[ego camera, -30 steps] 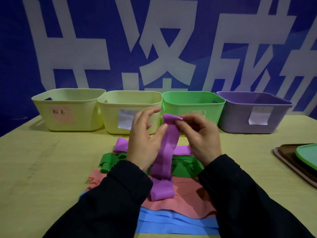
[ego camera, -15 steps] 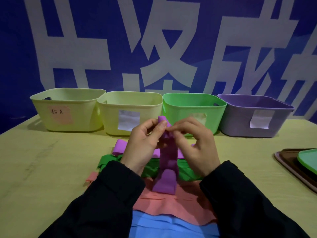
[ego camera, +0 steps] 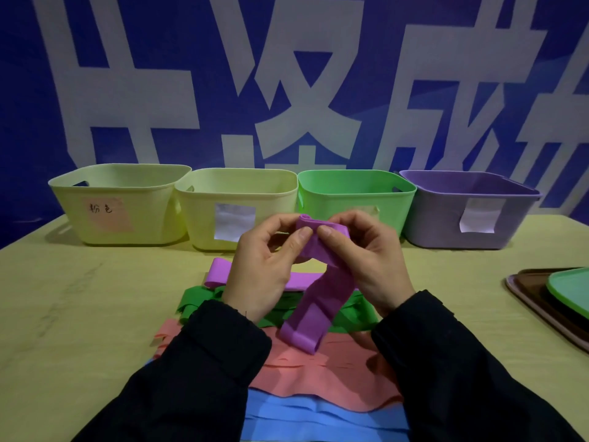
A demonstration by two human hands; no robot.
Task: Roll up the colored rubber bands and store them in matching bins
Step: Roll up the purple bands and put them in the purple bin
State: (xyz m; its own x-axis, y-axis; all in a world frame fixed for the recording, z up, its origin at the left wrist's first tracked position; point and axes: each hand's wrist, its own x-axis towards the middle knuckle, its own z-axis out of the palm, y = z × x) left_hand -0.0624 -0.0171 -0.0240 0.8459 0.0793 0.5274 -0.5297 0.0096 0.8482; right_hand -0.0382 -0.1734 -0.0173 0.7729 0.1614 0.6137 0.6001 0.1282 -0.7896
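**Purple band, roll just begun at top end**

Item: purple rubber band point(ego camera: 322, 301), flat wide strip, doubled. Held above the table point(ego camera: 95, 314) in front of the bins; lower fold hanging down over the pink bands point(ego camera: 318, 374). Top end curled into a small first turn.

Grip: left hand point(ego camera: 264, 272) and right hand point(ego camera: 369, 260) both pinching the top end, thumbs point(ego camera: 302, 235) meeting on the near face, fingers curled behind.

Handling, as judged: light, limp, stretchy; probably prone to springing open if let go. Best taken at the rolled end, across the full width, tail left free to feed in.

Destination: purple bin point(ego camera: 446, 224), far right of the row.

Change against half a second ago: strip no longer standing straight up; top end turned over sideways, tail swung right.

Remaining on table: another purple band point(ego camera: 220, 272), green bands point(ego camera: 197, 301), blue bands point(ego camera: 302, 416).
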